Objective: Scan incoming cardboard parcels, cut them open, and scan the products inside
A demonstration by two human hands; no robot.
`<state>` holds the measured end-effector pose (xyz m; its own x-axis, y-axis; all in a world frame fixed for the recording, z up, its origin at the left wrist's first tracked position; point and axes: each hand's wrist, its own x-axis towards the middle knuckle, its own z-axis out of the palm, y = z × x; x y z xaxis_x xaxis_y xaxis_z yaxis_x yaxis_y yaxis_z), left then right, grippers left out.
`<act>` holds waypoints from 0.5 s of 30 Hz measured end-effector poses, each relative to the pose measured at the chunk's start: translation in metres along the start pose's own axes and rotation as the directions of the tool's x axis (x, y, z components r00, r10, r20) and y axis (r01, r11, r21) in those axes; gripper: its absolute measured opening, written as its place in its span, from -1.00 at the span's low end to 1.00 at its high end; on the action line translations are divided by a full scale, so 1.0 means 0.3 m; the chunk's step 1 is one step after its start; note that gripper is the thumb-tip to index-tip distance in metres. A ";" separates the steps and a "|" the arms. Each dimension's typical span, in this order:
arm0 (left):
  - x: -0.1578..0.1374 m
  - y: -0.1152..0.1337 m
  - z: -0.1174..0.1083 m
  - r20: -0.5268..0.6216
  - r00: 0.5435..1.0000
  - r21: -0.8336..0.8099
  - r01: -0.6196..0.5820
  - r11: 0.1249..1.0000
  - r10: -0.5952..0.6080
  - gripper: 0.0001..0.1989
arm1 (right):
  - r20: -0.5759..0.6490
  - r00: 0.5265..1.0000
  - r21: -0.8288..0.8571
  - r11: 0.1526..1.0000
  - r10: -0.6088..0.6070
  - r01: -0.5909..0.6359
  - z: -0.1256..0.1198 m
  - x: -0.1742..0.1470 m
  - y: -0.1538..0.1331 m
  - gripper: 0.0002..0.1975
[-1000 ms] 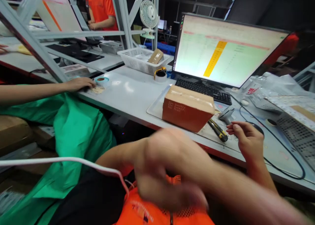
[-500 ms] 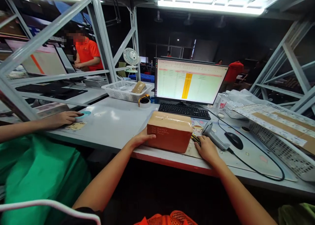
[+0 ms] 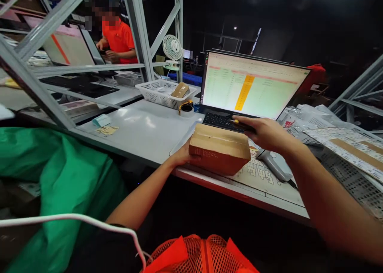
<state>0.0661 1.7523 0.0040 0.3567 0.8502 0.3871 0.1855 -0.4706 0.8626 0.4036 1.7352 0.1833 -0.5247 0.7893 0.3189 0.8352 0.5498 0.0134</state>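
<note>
Cardboard box [image 3: 220,145] at the table's [image 3: 134,135] front edge; left hand [image 3: 181,155] grips its left end, right hand [image 3: 267,132] closed round a dark, yellow-marked cutter [image 3: 245,125] over the rear right.
Keyboard [image 3: 213,119] and lit monitor [image 3: 260,87] behind; grey scanner [image 3: 273,166] crowds the right side. White basket [image 3: 158,94] back left. Tabletop pale, glossy; metal rack [image 3: 136,30], fan [image 3: 172,48], orange-shirted co-worker [image 3: 119,38] beyond; far room dark.

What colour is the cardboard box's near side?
The cardboard box is reddish brown there, in the head view.
</note>
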 end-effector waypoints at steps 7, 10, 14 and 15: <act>-0.011 0.012 0.001 -0.007 1.000 -0.045 -0.017 0.999 0.017 0.29 | 0.294 0.933 -0.195 0.943 -0.208 0.271 -0.054 0.195 -0.369 -0.31; -0.012 0.019 0.003 -0.004 1.000 -0.050 0.011 0.999 -0.011 0.22 | 0.313 0.930 -0.241 0.931 -0.194 0.275 -0.049 0.214 -0.412 -0.34; -0.010 0.014 0.003 -0.017 1.000 -0.048 0.024 0.999 -0.025 0.31 | 0.320 0.930 -0.291 0.915 -0.182 0.279 -0.059 0.208 -0.441 -0.34; -0.009 0.011 0.002 -0.021 0.999 -0.052 0.031 0.998 -0.032 0.34 | 0.318 0.930 -0.299 0.912 -0.181 0.280 -0.061 0.205 -0.445 -0.35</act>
<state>0.0663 1.7482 0.0055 0.3313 0.8695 0.3663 0.1482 -0.4314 0.8899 0.2628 1.7052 0.2185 -0.6919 0.7219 -0.0074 0.6643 0.6407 0.3851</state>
